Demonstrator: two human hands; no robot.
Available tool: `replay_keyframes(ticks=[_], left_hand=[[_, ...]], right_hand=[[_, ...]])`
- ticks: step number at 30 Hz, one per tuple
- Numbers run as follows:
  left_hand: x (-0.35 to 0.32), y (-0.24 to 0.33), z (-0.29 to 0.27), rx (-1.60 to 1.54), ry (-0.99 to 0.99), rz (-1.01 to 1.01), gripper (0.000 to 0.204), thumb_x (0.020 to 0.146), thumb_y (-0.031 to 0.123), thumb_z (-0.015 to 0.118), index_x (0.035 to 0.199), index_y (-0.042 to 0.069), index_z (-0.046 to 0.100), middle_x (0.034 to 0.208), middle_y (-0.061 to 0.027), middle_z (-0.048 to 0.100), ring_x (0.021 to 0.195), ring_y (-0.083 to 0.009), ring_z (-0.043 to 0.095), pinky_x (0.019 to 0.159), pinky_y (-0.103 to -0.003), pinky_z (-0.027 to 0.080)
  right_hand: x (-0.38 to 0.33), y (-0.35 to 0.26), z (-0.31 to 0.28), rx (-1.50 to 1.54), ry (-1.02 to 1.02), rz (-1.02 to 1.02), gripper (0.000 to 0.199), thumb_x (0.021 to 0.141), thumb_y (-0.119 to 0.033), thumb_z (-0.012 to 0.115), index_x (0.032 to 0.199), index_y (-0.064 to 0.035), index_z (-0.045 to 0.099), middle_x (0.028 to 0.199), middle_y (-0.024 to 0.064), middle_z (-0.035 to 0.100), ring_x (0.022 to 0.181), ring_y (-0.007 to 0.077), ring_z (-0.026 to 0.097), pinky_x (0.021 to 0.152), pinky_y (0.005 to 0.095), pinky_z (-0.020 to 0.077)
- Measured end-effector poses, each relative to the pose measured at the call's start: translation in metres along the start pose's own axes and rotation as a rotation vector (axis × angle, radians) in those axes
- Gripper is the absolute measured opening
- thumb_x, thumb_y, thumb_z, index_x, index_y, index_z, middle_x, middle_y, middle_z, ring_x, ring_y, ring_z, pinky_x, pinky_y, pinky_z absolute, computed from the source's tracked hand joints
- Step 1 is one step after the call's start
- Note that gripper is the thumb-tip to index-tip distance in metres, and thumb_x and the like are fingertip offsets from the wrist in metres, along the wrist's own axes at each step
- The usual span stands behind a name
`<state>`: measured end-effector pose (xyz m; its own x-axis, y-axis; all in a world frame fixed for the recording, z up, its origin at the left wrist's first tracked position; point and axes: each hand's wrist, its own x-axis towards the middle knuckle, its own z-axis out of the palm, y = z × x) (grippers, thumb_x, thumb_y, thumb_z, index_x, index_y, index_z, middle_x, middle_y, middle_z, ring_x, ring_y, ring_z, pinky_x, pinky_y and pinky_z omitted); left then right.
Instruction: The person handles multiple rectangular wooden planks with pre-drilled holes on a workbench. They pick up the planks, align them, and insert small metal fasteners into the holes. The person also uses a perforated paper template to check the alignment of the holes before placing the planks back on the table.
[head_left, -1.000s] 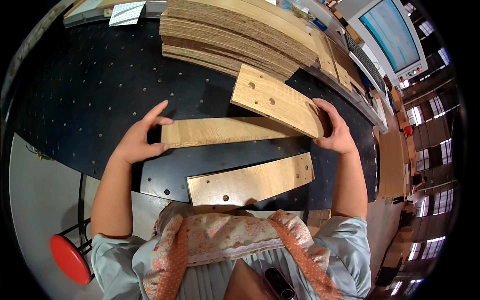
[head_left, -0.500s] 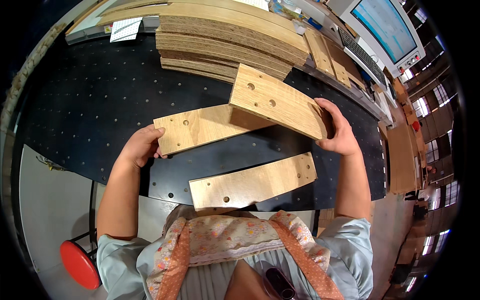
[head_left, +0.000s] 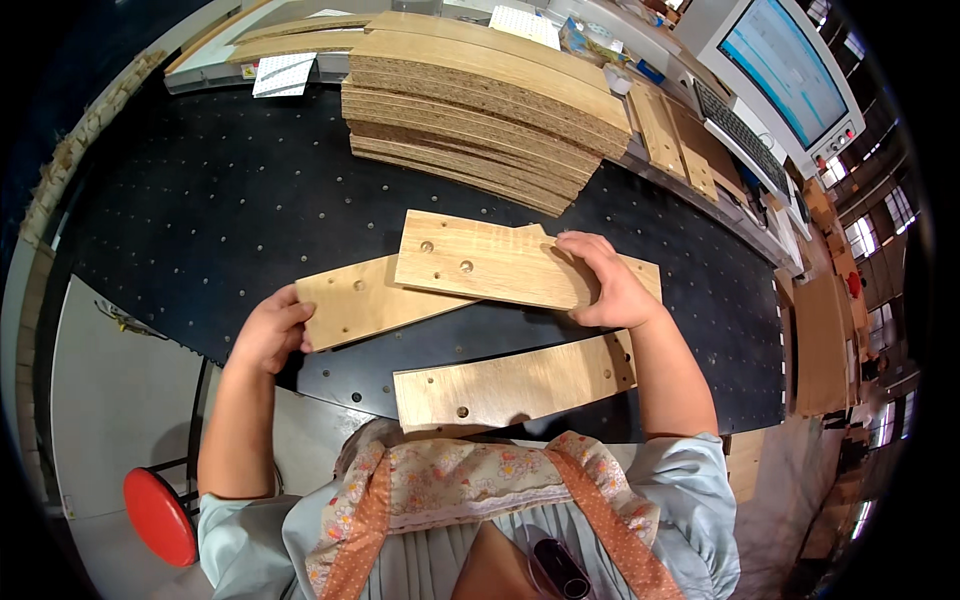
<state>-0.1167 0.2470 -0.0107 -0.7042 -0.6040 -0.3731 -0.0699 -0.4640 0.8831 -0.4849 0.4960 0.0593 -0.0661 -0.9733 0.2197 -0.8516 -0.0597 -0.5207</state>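
Observation:
My left hand [head_left: 272, 330] grips the left end of a short wood-grain board [head_left: 372, 305], thumb on top and fingers curled beneath. My right hand [head_left: 617, 283] spans a second drilled wood-grain board [head_left: 500, 262] near its right part, fingers over the far edge and thumb at the near edge. This second board crosses above the first and hides its middle; whether their faces touch fully I cannot tell. Nearer my body, a third drilled board [head_left: 520, 385] lies at the front edge of the black worktable [head_left: 220, 210], touched by neither hand.
A tall stack of long particle boards [head_left: 480, 110] stands at the back of the table. To the right are narrow boards [head_left: 665, 130], a keyboard [head_left: 740, 130] and a monitor [head_left: 785, 65]. A red stool [head_left: 160, 515] is at lower left, and a white perforated sheet [head_left: 284, 75] lies far left.
My right hand has brought its board left and down, from raised and tilted to nearly level across the other board. The left hand still grips its board end. The view has shifted slightly.

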Motion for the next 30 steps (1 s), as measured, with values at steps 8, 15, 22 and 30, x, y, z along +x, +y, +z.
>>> replay_keyframes(ticks=[8, 15, 22, 30], left_hand=[[-0.056, 0.025, -0.038, 1.693, 0.521, 0.060, 0.038, 0.080, 0.024, 0.067, 0.107, 0.000, 0.055, 0.086, -0.0159, 0.066, 0.075, -0.0308, 0.064, 0.070, -0.039, 0.051], [-0.002, 0.008, 0.048, 1.658, -0.120, 0.502, 0.086, 0.066, 0.043, 0.077, 0.134, 0.007, 0.040, 0.134, -0.0189, 0.045, 0.128, -0.0349, 0.038, 0.105, -0.044, 0.032], [0.010, 0.010, 0.060, 1.572, -0.073, 0.443, 0.083, 0.054, 0.028, 0.080, 0.126, 0.006, 0.044, 0.124, -0.0195, 0.049, 0.117, -0.0360, 0.045, 0.098, -0.042, 0.038], [-0.051, 0.043, -0.019, 1.384, 0.328, 0.572, 0.079, 0.048, 0.014, 0.077, 0.119, 0.003, 0.045, 0.114, -0.0184, 0.050, 0.107, -0.0377, 0.050, 0.091, -0.040, 0.043]], right_hand=[[-0.019, 0.007, -0.023, 0.012, 0.118, 0.079, 0.080, 0.048, -0.005, 0.069, 0.125, -0.0060, 0.049, 0.128, 0.0147, 0.048, 0.123, 0.0331, 0.040, 0.105, 0.0386, 0.0332], [-0.029, -0.009, -0.030, 0.006, 0.170, 0.110, 0.079, 0.049, -0.002, 0.069, 0.125, -0.0060, 0.048, 0.128, 0.0148, 0.047, 0.122, 0.0337, 0.040, 0.103, 0.0382, 0.0357], [-0.055, -0.007, -0.030, -0.056, 0.171, 0.193, 0.079, 0.049, -0.004, 0.070, 0.124, -0.0053, 0.049, 0.126, 0.0157, 0.048, 0.119, 0.0353, 0.042, 0.102, 0.0399, 0.0363], [-0.058, 0.023, -0.013, -0.188, 0.006, 0.171, 0.079, 0.047, -0.008, 0.071, 0.124, -0.0064, 0.050, 0.122, 0.0163, 0.052, 0.117, 0.0368, 0.043, 0.102, 0.0423, 0.0346]])
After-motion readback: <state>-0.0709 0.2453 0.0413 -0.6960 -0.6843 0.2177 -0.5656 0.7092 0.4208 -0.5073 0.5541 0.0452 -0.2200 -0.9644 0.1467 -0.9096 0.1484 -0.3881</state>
